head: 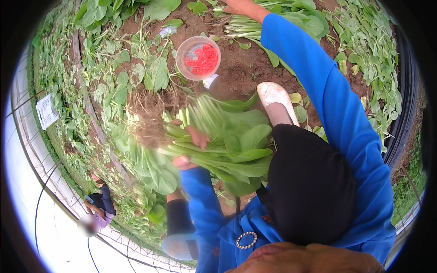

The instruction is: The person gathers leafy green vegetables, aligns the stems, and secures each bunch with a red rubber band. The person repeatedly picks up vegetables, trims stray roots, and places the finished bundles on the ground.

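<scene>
My left hand [198, 137] is closed around a bunch of leafy greens [218, 155] with pale green stems; the leaves point right, toward my knee, and brown roots lie at the left end. My right arm stretches to the top edge, where my right hand [239, 7] is at the pale stem ends of another pile of greens [297, 20] on the soil. The picture's edge cuts off part of that hand, so its grip is unclear. A clear plastic tub [180, 58] holding red bands [203, 59] stands between the two piles.
More uprooted greens [146, 167] lie under and beside the bunch. My white shoe [273, 95] is on the soil right of the tub. Wilted leaves cover the ground on both sides. Black hose or sheeting [403, 102] runs along the right. Another person [99, 208] sits at lower left.
</scene>
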### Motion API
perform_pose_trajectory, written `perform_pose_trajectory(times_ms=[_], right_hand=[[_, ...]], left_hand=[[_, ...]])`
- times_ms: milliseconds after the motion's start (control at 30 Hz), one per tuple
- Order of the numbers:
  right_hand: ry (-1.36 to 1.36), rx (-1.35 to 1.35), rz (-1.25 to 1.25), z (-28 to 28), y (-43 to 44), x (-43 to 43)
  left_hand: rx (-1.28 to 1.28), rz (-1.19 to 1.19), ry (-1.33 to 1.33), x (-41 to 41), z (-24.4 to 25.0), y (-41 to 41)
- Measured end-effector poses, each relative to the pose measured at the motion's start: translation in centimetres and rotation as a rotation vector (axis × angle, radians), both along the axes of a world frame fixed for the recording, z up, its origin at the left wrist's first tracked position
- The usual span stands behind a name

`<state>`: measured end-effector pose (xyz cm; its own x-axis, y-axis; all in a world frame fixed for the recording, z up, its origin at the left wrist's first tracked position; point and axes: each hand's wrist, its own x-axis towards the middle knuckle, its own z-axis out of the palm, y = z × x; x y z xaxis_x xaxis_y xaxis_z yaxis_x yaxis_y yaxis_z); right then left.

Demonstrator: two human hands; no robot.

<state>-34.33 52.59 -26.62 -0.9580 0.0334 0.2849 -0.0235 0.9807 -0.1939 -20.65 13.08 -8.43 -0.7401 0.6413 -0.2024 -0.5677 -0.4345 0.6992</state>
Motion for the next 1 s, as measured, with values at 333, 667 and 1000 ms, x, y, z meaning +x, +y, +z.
perform_pose_trajectory(times_ms=[333, 667, 1000], right_hand=[[-0.084, -0.032, 0.133, -0.5, -0.8, 0.1], [0.096, -0.899, -0.009, 11.4, -0.1, 2.3], [0.170, -0.116, 0.208, 0.7, 3.5, 4.0]], left_hand=[[0.021, 0.051, -0.042, -0.2, -1.0, -1.2], [-0.027, 0.055, -0.001, -0.5, -0.7, -2.2], [-0.006, 0.020, 0.005, -0.9, -0.9, -0.3]])
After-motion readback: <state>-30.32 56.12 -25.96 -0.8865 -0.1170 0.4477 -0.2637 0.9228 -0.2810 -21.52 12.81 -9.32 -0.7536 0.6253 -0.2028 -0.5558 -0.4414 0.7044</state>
